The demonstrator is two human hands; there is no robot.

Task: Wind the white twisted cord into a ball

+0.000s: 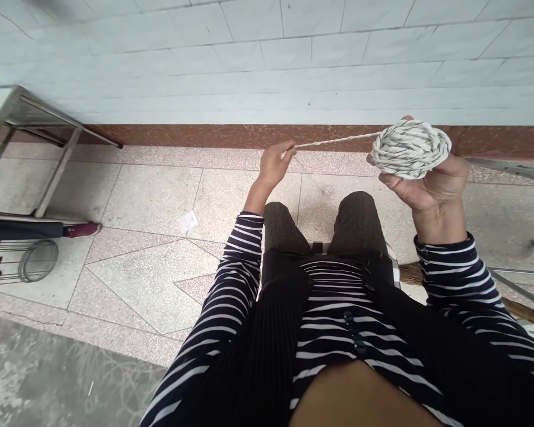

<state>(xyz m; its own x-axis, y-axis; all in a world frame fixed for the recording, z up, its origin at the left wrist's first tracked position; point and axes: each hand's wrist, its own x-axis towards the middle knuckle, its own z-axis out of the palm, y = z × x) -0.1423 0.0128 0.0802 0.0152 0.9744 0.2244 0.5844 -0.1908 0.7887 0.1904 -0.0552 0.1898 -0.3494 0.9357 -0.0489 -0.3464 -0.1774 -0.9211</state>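
My right hand [431, 184] is wrapped round a ball of white rope [412, 149] flecked with dark strands, raised in front of the wall at the right. From the ball's left side a taut rope strand [338, 141] runs across to my left hand [276, 163]. There the thumb and fingers pinch the strand, and my left hand is closed on it. The ball hides part of the right hand's fingers; some fingertips show at its top and left edge.
A metal-framed table [48, 160] stands at the left, with another person's shoe [82, 230] and a wire rack [38, 261] below it. White scrap [188, 222] lies on the tiled floor. A tiled wall [267, 65] rises ahead. Metal legs [516, 290] and bristles [404, 273] are at the right.
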